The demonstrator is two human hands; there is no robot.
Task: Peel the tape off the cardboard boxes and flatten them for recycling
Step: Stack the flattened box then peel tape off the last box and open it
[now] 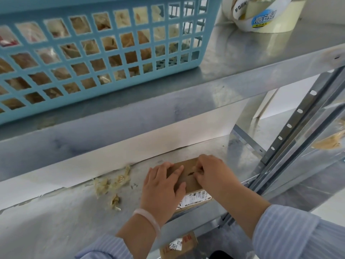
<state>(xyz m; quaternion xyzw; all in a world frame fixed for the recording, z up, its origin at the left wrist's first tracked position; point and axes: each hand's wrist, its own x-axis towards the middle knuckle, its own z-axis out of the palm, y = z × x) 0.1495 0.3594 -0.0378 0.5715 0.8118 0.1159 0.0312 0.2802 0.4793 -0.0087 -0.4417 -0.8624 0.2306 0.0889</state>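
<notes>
Under the flat, spread left hand [162, 189] lies the cardboard box [190, 181], the right hand [211, 171] pinching its tape [193, 170].

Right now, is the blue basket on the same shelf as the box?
No, the blue basket stands one shelf above the cardboard box.

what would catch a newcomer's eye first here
The big blue basket on the upper shelf, stuffed with crumpled waste, dominates the frame. On the lower shelf the left hand holds down a small cardboard box while the right hand pinches tape on its top. Peeled scraps lie left of the box.
</notes>
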